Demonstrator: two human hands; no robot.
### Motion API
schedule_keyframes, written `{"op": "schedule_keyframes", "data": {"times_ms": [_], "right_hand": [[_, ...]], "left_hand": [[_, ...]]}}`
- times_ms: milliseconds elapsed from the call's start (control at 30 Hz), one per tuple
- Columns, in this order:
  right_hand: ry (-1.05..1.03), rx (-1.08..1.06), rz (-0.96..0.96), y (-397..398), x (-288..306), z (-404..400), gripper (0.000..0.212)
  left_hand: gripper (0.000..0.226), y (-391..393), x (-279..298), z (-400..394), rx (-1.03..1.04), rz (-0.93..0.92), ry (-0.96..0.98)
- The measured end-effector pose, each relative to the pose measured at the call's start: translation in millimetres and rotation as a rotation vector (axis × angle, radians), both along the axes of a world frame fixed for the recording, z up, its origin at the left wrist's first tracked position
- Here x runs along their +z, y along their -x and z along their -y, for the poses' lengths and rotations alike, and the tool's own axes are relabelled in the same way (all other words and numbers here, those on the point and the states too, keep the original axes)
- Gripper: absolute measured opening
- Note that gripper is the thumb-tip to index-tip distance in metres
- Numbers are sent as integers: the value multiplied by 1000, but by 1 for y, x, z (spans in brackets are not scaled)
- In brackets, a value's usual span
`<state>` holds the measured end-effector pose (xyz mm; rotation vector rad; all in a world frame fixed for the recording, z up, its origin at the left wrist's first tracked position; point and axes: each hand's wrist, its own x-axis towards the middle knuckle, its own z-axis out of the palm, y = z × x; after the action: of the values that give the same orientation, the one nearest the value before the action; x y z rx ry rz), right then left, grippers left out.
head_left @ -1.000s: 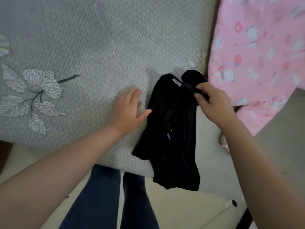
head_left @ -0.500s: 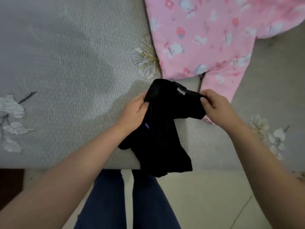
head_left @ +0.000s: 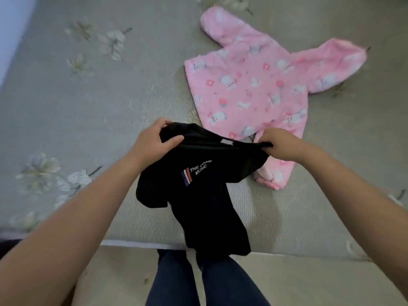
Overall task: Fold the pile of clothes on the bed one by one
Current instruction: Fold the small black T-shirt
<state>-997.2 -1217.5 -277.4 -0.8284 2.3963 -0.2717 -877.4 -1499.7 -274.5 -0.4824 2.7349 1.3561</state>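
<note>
1. Bed [head_left: 88, 120]: grey floral cover.
2. Pink jacket [head_left: 254, 85] lies flat, animal print.
3. Black T-shirt [head_left: 207, 199] held over the bed edge, reads "THE COME MUSIC".
4. Left hand [head_left: 152, 143] and right hand [head_left: 280, 143] each grasp a shoulder.

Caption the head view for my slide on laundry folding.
Both hands hold up a black T-shirt beside a pink jacket.

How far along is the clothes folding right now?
Nothing looks folded yet. In hand: the left hand and right hand grip the black T-shirt by its shoulders, hanging over the bed edge. Left: the pink jacket lies spread flat, unfolded.
</note>
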Motion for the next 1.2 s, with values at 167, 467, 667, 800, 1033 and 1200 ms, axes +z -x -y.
{"op": "schedule_keyframes", "data": {"times_ms": [167, 467, 667, 800, 1033, 1200], "right_hand": [[342, -286, 143, 14, 65, 8, 15], [554, -138, -230, 5, 210, 54, 19], [332, -108, -727, -42, 290, 79, 22], [487, -351, -909, -91, 319, 83, 28], [679, -597, -949, -189, 320, 63, 25], [783, -715, -1057, -234, 331, 57, 22]], "left_hand": [[21, 14, 83, 26, 157, -173, 100], [26, 5, 224, 66, 221, -430, 445], [20, -49, 301, 91, 259, -510, 677], [29, -95, 333, 89, 171, -613, 784], [42, -181, 346, 82, 64, -658, 714], [21, -222, 352, 65, 260, -903, 733]]}}
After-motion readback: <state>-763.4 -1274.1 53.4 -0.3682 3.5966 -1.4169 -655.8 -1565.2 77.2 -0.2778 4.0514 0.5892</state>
